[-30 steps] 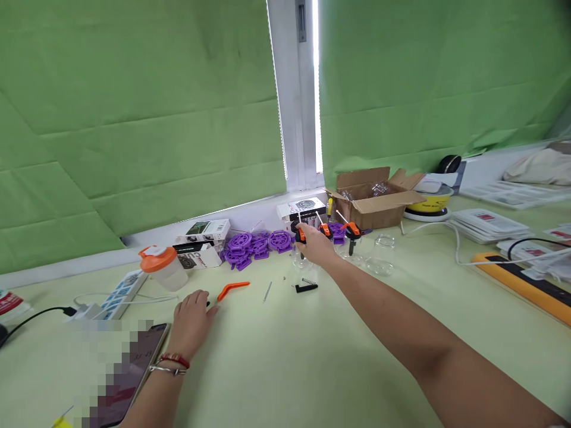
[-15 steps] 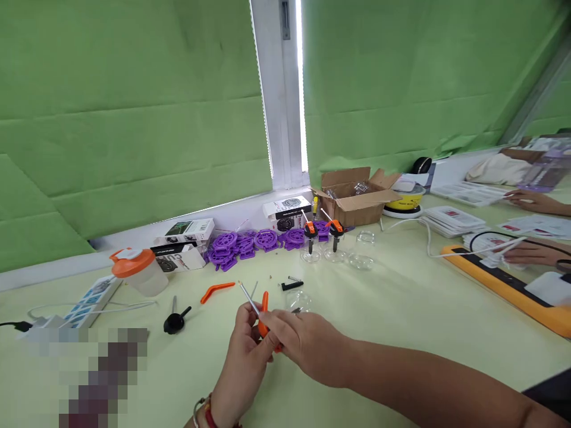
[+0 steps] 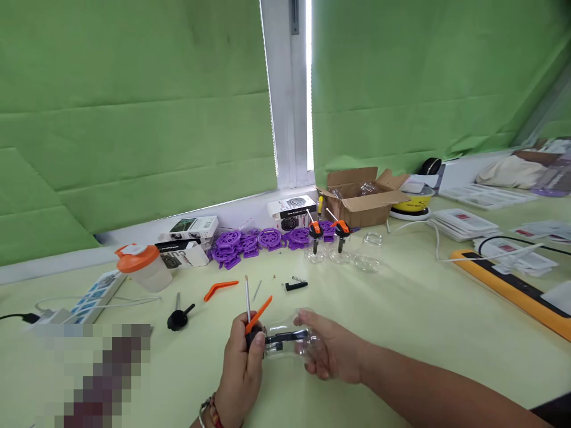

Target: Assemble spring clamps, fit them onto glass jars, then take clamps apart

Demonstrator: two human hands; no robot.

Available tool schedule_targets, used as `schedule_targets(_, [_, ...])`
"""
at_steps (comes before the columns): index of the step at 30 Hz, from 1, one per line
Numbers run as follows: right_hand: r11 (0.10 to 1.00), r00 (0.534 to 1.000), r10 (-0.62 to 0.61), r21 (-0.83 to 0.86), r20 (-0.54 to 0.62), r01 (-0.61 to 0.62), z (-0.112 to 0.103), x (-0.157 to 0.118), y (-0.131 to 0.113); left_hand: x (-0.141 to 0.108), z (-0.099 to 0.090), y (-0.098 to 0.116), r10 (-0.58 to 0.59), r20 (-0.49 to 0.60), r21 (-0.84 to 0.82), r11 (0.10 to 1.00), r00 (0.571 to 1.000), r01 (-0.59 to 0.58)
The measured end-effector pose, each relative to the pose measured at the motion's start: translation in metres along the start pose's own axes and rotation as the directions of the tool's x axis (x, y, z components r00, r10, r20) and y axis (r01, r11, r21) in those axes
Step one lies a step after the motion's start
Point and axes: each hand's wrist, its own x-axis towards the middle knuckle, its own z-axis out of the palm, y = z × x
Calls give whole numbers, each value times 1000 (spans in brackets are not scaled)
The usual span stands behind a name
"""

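My left hand (image 3: 241,365) is closed around a black pump head, from which an orange lever (image 3: 259,314) and a thin pale rod (image 3: 248,297) stick up. My right hand (image 3: 339,351) grips the rounded end of a see-through bottle (image 3: 285,324), lying sideways. The head's dark stem reaches into the bottle, whose narrow end meets the head at my left fingers. Whether the two are joined cannot be seen. Beyond my hands lie a loose orange lever (image 3: 220,288), a black part (image 3: 297,286) with a spring and a small thin rod (image 3: 257,290). To the left is another black head (image 3: 178,319).
Two similar assembled bottles (image 3: 315,244) stand behind, beside loose see-through bottles (image 3: 366,263). Purple wheel-shaped parts (image 3: 270,239), small boxes (image 3: 190,255) and an open carton (image 3: 368,213) line the wall. An orange-lidded cup (image 3: 145,270) and power strip (image 3: 96,297) are left; an orange-black bar (image 3: 513,291) right.
My right hand has moved from the head to the bottle and brought it around the dark stem. The pale rod now points more upright. The other person's hands at right have left view.
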Motion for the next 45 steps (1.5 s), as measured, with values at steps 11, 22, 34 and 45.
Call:
schedule_targets(11, [291,660,-683,-711,314,640,-30,-12,-13,7,0,10,-429,12,-303,859,903,412])
schedule_targets(22, [631,796,-582,-526,165,570,-17,-16,-16,12,-5,-5,-283,-134,-242,939,950,246])
schedule_targets(34, [937,958,-214,-235,193,257,-24,3,-17,17,-1,-16,-178,-134,-130,978,975,160])
schedule_targets(45, [717,877,-431,-510,210,475,-27,0,-15,17,2,1,-258,-72,-153,957,964,245])
